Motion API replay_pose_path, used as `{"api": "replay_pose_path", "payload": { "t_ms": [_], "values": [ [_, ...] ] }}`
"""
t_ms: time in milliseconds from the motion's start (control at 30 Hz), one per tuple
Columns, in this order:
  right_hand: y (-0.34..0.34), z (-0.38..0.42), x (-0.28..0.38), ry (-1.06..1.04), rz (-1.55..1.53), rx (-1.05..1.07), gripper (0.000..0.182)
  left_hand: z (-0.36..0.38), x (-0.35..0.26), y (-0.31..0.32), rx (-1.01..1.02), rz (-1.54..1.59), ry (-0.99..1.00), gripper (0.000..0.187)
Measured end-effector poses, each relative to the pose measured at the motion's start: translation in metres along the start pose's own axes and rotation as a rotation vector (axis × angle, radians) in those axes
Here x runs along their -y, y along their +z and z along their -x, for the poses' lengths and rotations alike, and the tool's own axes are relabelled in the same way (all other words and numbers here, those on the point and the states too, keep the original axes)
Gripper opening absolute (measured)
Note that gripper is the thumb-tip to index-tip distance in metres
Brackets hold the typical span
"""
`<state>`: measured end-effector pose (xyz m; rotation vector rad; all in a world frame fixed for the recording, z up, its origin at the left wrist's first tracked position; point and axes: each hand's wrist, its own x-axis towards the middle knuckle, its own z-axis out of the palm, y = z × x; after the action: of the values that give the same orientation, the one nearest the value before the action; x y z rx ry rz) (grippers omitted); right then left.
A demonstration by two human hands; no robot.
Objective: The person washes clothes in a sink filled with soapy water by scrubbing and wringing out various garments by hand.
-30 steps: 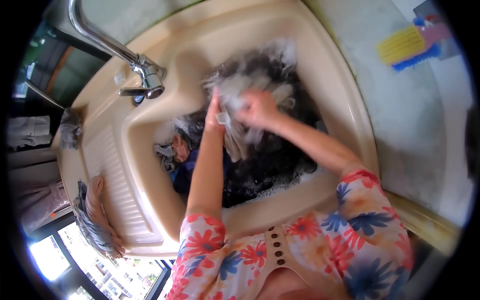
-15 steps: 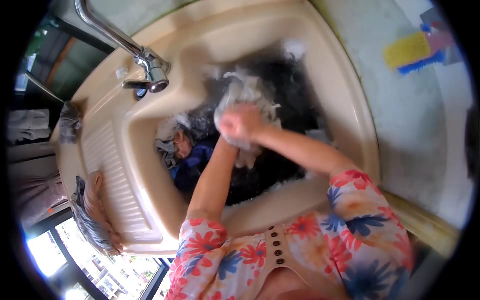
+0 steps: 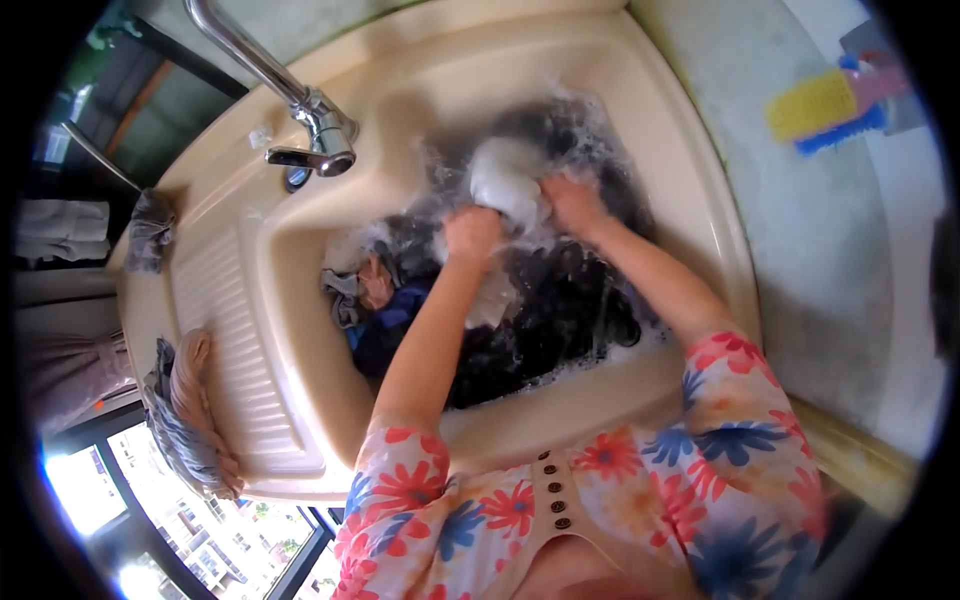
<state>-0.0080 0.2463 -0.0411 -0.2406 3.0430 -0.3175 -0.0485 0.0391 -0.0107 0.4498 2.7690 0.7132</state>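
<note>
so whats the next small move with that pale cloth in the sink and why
Probably rub the pale cloth between both hands again: the left hand and right hand each grip a bunched end of it just above the dark soapy water, with suds clinging to it.

Cream sink point(image 3: 700, 230) with moulded ribbed drainboard point(image 3: 225, 340) on its left, set into a pale speckled counter point(image 3: 820, 250). Basin holds dark soapy water and soaking clothes: blue and grey garments point(image 3: 375, 310) at the left side. Chrome mixer tap point(image 3: 310, 120) on the far rim. Wrung striped cloth bundle point(image 3: 185, 410) on the drainboard's near end, grey rag point(image 3: 150, 230) at its far end. Yellow-and-blue scrub brush point(image 3: 825, 100) on the counter, far right.
</note>
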Motion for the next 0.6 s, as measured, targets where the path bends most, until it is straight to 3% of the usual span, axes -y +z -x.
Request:
{"api": "replay_pose_path", "payload": {
  "t_ms": [67, 100, 200, 233, 267, 367, 433, 467, 533, 600],
  "values": [
    [0.025, -0.019, -0.050, 0.187, -0.392, 0.022, 0.039, -0.009, -0.001, 0.003, 0.281, 0.138, -0.072, 0.036],
    [0.033, -0.037, -0.062, 0.483, -0.244, 0.070, 0.030, -0.020, 0.038, 0.022, 0.340, 0.662, -0.185, 0.037],
    [-0.031, -0.012, 0.042, 0.244, -0.426, -0.386, 0.025, -0.019, 0.025, 0.018, 0.335, 1.752, -0.502, 0.035],
    [-0.043, -0.001, 0.071, 0.040, -0.460, -0.369, 0.026, -0.020, 0.015, 0.025, 0.332, 1.821, -0.556, 0.039],
    [-0.048, 0.005, 0.087, -0.160, -0.496, -0.349, 0.026, -0.030, 0.051, 0.076, 0.329, 1.889, -0.466, 0.041],
    [-0.042, -0.007, 0.055, -0.149, -0.384, -0.336, 0.028, -0.021, 0.069, 0.086, 0.277, 1.203, -0.128, 0.039],
    [-0.040, -0.020, -0.006, 0.287, -0.171, 0.018, 0.035, 0.014, 0.003, -0.008, 0.268, 1.015, -0.562, 0.038],
    [-0.043, -0.020, -0.027, 0.372, -0.016, 0.166, 0.061, 0.014, 0.018, -0.025, 0.561, 1.105, -0.249, 0.046],
    [-0.103, -0.001, 0.001, 0.172, 0.107, 0.257, 0.086, 0.015, 0.021, -0.051, 0.507, 1.024, -0.093, 0.043],
    [-0.105, 0.005, 0.030, -0.234, -0.135, -0.045, 0.090, 0.018, -0.016, -0.088, 0.431, 1.009, 0.140, 0.043]
  ]
}}
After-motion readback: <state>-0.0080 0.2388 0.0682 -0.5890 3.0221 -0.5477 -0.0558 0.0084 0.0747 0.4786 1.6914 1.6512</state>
